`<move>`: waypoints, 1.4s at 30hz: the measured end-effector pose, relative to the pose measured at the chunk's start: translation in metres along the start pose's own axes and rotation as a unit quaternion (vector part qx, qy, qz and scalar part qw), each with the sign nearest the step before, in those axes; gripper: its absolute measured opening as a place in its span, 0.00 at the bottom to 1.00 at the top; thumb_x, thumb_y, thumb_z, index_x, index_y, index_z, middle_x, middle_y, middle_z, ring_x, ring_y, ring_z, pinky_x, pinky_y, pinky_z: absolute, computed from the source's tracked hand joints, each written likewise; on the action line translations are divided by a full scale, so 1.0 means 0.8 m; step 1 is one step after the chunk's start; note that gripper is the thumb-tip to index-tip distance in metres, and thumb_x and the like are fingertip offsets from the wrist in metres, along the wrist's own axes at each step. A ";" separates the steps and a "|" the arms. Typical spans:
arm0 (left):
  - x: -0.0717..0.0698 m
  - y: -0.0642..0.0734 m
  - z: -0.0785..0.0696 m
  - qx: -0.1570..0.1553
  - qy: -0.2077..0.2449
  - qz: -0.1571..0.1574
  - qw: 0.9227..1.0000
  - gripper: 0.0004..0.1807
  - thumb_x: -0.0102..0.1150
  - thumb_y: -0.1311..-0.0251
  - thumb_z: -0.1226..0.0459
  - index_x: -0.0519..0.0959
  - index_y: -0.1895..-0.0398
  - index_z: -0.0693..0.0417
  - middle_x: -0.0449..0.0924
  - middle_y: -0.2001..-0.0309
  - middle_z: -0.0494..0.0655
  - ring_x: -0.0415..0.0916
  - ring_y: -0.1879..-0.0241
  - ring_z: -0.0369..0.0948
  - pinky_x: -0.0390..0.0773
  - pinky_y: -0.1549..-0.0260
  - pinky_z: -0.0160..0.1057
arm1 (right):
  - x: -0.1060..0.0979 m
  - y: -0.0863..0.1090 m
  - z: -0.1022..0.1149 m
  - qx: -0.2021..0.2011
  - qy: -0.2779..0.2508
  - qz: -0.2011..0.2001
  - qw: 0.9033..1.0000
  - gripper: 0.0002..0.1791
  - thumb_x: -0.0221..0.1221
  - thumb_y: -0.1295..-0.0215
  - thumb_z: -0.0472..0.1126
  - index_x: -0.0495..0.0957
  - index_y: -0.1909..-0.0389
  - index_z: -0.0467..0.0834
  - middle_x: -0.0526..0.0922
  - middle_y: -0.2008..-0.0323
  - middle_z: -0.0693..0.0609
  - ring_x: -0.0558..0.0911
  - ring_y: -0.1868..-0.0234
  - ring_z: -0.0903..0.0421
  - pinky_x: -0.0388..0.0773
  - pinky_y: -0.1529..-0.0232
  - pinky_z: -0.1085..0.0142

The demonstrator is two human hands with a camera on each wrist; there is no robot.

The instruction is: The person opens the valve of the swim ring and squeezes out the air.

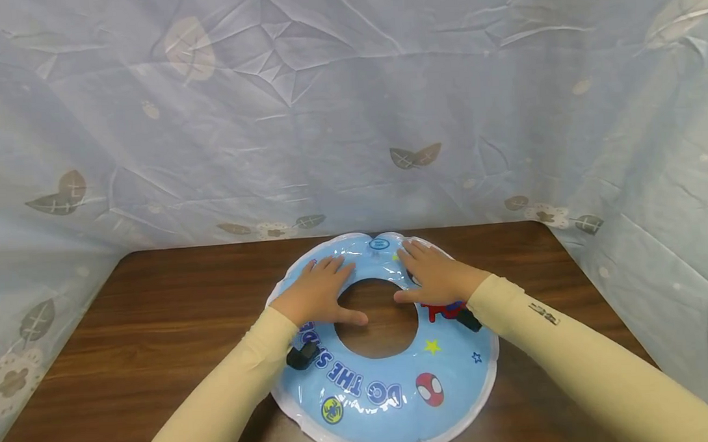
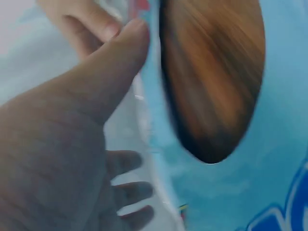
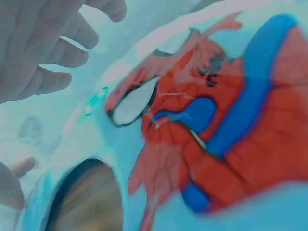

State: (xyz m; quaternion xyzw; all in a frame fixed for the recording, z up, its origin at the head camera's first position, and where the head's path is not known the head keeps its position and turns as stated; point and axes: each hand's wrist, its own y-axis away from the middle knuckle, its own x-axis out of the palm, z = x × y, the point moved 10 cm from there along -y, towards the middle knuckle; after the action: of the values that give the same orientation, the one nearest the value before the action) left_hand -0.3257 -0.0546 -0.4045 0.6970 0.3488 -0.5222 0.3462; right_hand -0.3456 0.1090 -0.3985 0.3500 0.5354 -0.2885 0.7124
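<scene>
A light blue inflatable swim ring (image 1: 453, 380) with a white edge lies flat on the brown table, printed with letters, stars and a red-and-blue cartoon figure (image 3: 192, 130). My left hand (image 1: 318, 297) is over the ring's left side, fingers spread and thumb reaching across the centre hole. Over the upper right part is my right hand (image 1: 440, 276), its fingers pointing up and left and its thumb toward the hole. In the left wrist view the left thumb (image 2: 115, 62) and fingers look extended, with nothing between them. Whether either palm presses on the ring cannot be made out.
The brown wooden table (image 1: 159, 332) extends to both sides of the ring. Behind it and at the sides hangs a pale grey-blue cloth (image 1: 339, 130) with a leaf print. A small black device (image 1: 302, 356) is on the left wrist, another (image 1: 469, 320) on the right.
</scene>
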 end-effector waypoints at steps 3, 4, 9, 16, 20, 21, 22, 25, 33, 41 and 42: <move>-0.003 0.028 -0.005 0.002 0.001 -0.001 1.000 0.64 0.68 0.52 0.28 0.60 0.19 0.55 0.55 0.20 0.61 0.50 0.20 0.61 0.50 0.26 0.67 | 0.000 0.029 0.011 -0.017 -0.015 -0.016 1.000 0.56 0.62 0.35 0.68 0.54 0.20 0.34 0.53 0.20 0.34 0.50 0.19 0.34 0.50 0.23 0.39; -0.003 0.037 -0.007 0.003 0.002 0.000 1.000 0.64 0.69 0.54 0.27 0.61 0.20 0.55 0.55 0.20 0.61 0.50 0.20 0.61 0.50 0.26 0.68 | 0.003 0.038 0.013 -0.019 -0.021 -0.015 0.999 0.57 0.62 0.36 0.68 0.54 0.20 0.34 0.53 0.20 0.35 0.51 0.19 0.34 0.51 0.23 0.39; 0.006 0.074 -0.006 0.001 0.020 -0.006 1.000 0.65 0.71 0.56 0.28 0.62 0.20 0.55 0.54 0.20 0.62 0.48 0.20 0.61 0.49 0.27 0.70 | 0.026 0.077 0.015 -0.012 -0.041 -0.006 0.999 0.62 0.63 0.42 0.74 0.54 0.19 0.37 0.53 0.19 0.38 0.51 0.19 0.35 0.50 0.24 0.37; 0.018 0.103 0.003 -0.020 0.073 -0.020 0.997 0.65 0.72 0.57 0.28 0.62 0.20 0.53 0.52 0.19 0.63 0.45 0.20 0.64 0.45 0.28 0.73 | 0.052 0.103 0.022 -0.004 -0.063 0.009 0.998 0.68 0.62 0.49 0.80 0.54 0.19 0.37 0.49 0.18 0.39 0.49 0.19 0.35 0.46 0.25 0.32; 0.026 0.106 0.005 -0.026 0.077 -0.018 0.997 0.64 0.72 0.57 0.28 0.63 0.20 0.53 0.51 0.19 0.63 0.44 0.20 0.64 0.44 0.28 0.73 | 0.058 0.103 0.022 0.003 -0.056 0.015 0.998 0.70 0.60 0.50 0.82 0.53 0.19 0.37 0.49 0.18 0.39 0.49 0.18 0.35 0.45 0.25 0.32; 0.028 0.106 0.005 -0.028 0.075 -0.016 0.997 0.64 0.72 0.57 0.28 0.63 0.21 0.53 0.51 0.19 0.63 0.44 0.20 0.64 0.44 0.28 0.73 | 0.060 0.102 0.022 0.004 -0.054 0.016 0.998 0.70 0.60 0.50 0.82 0.53 0.19 0.37 0.49 0.18 0.39 0.48 0.18 0.35 0.45 0.25 0.32; 0.030 0.106 0.005 -0.029 0.074 -0.015 0.997 0.63 0.72 0.56 0.29 0.64 0.21 0.53 0.51 0.19 0.63 0.44 0.20 0.64 0.44 0.28 0.73 | 0.061 0.102 0.022 0.005 -0.052 0.018 0.998 0.70 0.60 0.50 0.82 0.53 0.19 0.37 0.48 0.18 0.39 0.48 0.18 0.35 0.45 0.24 0.32; 0.034 0.107 0.006 -0.033 0.070 -0.011 0.997 0.62 0.72 0.56 0.29 0.65 0.21 0.53 0.52 0.19 0.63 0.44 0.20 0.64 0.44 0.27 0.72 | 0.065 0.100 0.021 0.007 -0.053 0.021 0.998 0.70 0.60 0.50 0.82 0.53 0.19 0.37 0.49 0.18 0.39 0.48 0.18 0.35 0.43 0.24 0.32; 0.036 0.109 0.006 -0.037 0.069 -0.011 0.997 0.61 0.72 0.55 0.30 0.66 0.22 0.52 0.52 0.19 0.64 0.45 0.20 0.64 0.44 0.27 0.71 | 0.069 0.100 0.020 0.013 -0.057 0.026 0.998 0.69 0.62 0.50 0.80 0.54 0.19 0.38 0.50 0.18 0.39 0.49 0.18 0.36 0.42 0.24 0.32; 0.028 0.107 0.012 -0.040 0.065 -0.027 0.997 0.59 0.70 0.52 0.30 0.65 0.21 0.51 0.53 0.20 0.62 0.46 0.20 0.63 0.45 0.27 0.72 | 0.052 0.102 0.023 -0.003 -0.057 -0.005 0.998 0.67 0.59 0.47 0.81 0.55 0.20 0.37 0.52 0.19 0.38 0.51 0.19 0.37 0.45 0.24 0.33; 0.025 0.106 0.013 -0.039 0.064 -0.032 0.997 0.58 0.70 0.51 0.30 0.65 0.21 0.52 0.54 0.20 0.62 0.47 0.20 0.64 0.45 0.27 0.72 | 0.049 0.102 0.022 -0.003 -0.057 -0.011 0.998 0.67 0.59 0.47 0.81 0.56 0.20 0.37 0.52 0.19 0.38 0.51 0.19 0.36 0.45 0.24 0.33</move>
State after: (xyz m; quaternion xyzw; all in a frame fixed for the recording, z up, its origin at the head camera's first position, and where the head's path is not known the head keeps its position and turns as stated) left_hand -0.2543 -0.1048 -0.4157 0.7034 0.4122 -0.4736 0.3331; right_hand -0.2614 0.1415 -0.4172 0.3254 0.4981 -0.3143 0.7398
